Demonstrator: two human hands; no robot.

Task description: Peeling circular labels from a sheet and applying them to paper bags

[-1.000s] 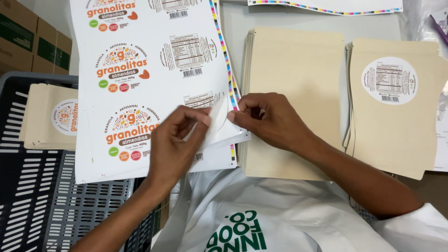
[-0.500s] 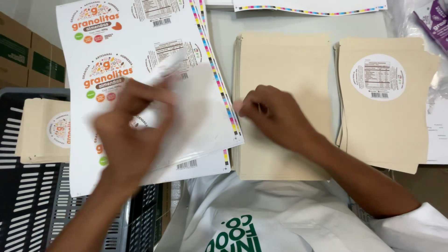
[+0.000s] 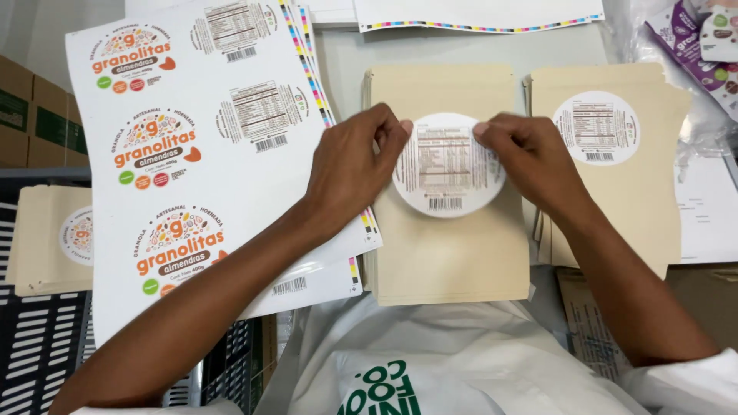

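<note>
Kraft-paper pouches (image 3: 446,261) lie stacked before you on the tabletop (image 3: 342,69); your left hand (image 3: 355,165) and right hand (image 3: 530,154) each pinch an edge of the round white label (image 3: 448,165) over the top pouch. Label sheets (image 3: 192,138) lie left, a labelled pouch stack (image 3: 615,192) right.

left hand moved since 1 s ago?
Yes. The left hand has gone rightward, off the label sheet onto the stack of tan pouches, holding the round white sticker there.

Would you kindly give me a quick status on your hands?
Both hands, left hand and right hand, pinch round white label by its edges. Label over top kraft pouch. Nothing in the way.
</note>
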